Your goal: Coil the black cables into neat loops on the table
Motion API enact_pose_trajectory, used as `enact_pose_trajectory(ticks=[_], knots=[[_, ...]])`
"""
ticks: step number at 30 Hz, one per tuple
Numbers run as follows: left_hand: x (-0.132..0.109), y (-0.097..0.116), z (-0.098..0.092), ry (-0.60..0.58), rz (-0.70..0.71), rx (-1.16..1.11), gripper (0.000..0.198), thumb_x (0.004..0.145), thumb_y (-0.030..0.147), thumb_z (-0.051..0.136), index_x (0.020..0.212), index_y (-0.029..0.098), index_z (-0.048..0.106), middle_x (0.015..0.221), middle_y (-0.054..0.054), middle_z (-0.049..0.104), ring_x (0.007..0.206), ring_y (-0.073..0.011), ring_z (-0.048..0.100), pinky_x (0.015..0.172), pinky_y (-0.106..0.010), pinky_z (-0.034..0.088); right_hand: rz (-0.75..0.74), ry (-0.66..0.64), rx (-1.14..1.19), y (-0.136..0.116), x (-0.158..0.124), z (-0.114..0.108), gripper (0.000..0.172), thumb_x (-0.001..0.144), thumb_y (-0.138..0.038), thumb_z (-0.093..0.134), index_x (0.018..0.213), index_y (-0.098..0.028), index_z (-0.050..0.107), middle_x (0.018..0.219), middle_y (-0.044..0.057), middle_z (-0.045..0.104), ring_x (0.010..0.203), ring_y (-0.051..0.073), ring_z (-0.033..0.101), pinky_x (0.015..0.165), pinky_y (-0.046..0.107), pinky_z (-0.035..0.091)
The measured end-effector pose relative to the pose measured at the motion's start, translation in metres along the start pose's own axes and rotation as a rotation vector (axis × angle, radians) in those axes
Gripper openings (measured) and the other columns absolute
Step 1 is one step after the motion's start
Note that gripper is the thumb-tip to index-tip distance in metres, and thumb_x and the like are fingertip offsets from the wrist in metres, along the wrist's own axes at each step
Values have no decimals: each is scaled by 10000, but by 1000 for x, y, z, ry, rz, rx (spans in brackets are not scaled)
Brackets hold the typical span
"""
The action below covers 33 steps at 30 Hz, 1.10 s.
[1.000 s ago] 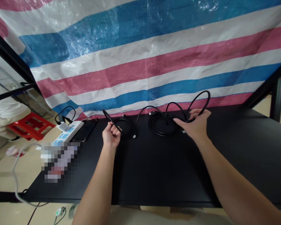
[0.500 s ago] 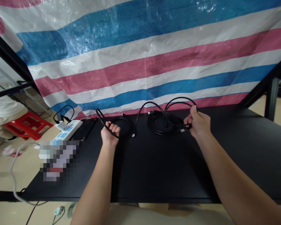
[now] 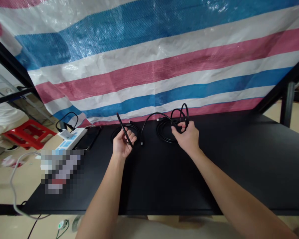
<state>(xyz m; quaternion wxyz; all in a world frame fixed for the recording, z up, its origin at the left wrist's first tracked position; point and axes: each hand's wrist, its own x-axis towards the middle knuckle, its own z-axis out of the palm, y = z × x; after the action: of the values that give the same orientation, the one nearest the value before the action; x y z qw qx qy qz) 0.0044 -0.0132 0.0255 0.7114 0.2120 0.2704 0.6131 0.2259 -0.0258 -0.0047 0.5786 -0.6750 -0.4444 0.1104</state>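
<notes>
My left hand [image 3: 123,142] is curled around a looped part of a black cable [image 3: 122,124], raised above the black table. Behind it, a coil of black cable lies partly hidden. My right hand [image 3: 188,134] grips raised loops of black cable [image 3: 185,109] with thumb and fingers. Just left of it, a second black coil [image 3: 161,132] lies flat, partly covered by the hand. One strand arches between the two coils and ends in a small light connector [image 3: 142,143]. Another light connector [image 3: 157,119] shows at the back edge of the right coil.
On the black table [image 3: 149,186], a white power strip [image 3: 72,139], a dark phone [image 3: 88,137] and a blurred-out object [image 3: 64,171] sit at the left. A striped sheet [image 3: 154,69] hangs behind. Beyond the left edge are a red stool [image 3: 30,134] and a seated person [image 3: 5,116].
My right hand has moved left over the right coil, and its cable loops have become narrower. My left hand has moved slightly right and turned, with its cable loop looking narrower.
</notes>
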Motion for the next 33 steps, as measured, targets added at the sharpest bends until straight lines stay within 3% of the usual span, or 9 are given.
enact_pose_trajectory(ticks=[3, 7, 11, 16, 19, 22, 27, 30, 33], knots=[[1, 1, 0, 26, -9, 47, 370, 907, 242, 417, 545, 172, 434, 480, 53, 308, 405, -69, 333, 423, -185, 333, 96, -39, 145, -2, 5, -3, 463, 625, -662, 607, 562, -243, 422, 485, -28, 495, 461, 136, 489, 485, 285, 407], [5, -7, 1, 116, -11, 169, 502, 835, 336, 549, 430, 184, 295, 515, 5, 459, 482, -93, 485, 493, -216, 414, 316, -240, 503, -4, 7, -4, 561, 617, -748, 590, 506, -244, 370, 362, -67, 355, 329, 90, 338, 322, 228, 239], [6, -23, 2, 197, -8, 278, 570, 703, 456, 669, 384, 191, 277, 566, -18, 535, 542, -123, 552, 516, -247, 448, 459, -438, 813, -12, -2, 4, 622, 604, -773, 603, 496, -244, 295, 334, -96, 236, 326, 72, 268, 314, 208, 235], [1, -34, 6, 315, -15, 276, 615, 716, 635, 585, 396, 205, 284, 537, -13, 491, 541, -128, 547, 521, -260, 470, 654, -509, 901, -17, -18, 18, 667, 589, -853, 504, 517, -244, 242, 354, -85, 231, 351, 85, 278, 322, 210, 230], [-1, -36, 14, 423, -11, 257, 584, 731, 600, 611, 438, 194, 310, 585, -6, 509, 589, -134, 567, 576, -291, 507, 650, -552, 912, -15, -25, 21, 691, 542, -923, 404, 530, -247, 261, 386, -68, 274, 377, 104, 333, 339, 231, 274], [-3, -39, 21, 508, 51, 189, 500, 814, 505, 577, 496, 178, 371, 593, 19, 500, 610, -118, 565, 640, -304, 520, 521, -590, 968, -15, -32, 22, 708, 494, -949, 390, 556, -247, 324, 448, -44, 375, 434, 125, 416, 382, 256, 343], [0, -47, 20, 552, 56, 148, 418, 877, 447, 505, 564, 172, 469, 593, 7, 533, 640, -117, 585, 653, -252, 477, 457, -602, 914, -19, -41, 24, 502, 448, -540, 789, 593, -234, 418, 509, -45, 492, 472, 112, 440, 417, 244, 349], [2, -50, 14, 482, 33, 137, 382, 873, 340, 515, 533, 172, 480, 608, -14, 568, 649, -102, 586, 641, -205, 438, 539, -587, 903, -18, -35, 22, 364, 511, -397, 740, 586, -237, 421, 456, -61, 457, 431, 104, 396, 386, 233, 295], [2, -50, 11, 394, 2, 126, 290, 828, 194, 513, 539, 169, 516, 558, -10, 557, 663, -114, 586, 625, -205, 432, 551, -606, 966, -16, -24, 15, 377, 611, -358, 659, 522, -241, 312, 393, -85, 302, 389, 89, 304, 384, 232, 281]])
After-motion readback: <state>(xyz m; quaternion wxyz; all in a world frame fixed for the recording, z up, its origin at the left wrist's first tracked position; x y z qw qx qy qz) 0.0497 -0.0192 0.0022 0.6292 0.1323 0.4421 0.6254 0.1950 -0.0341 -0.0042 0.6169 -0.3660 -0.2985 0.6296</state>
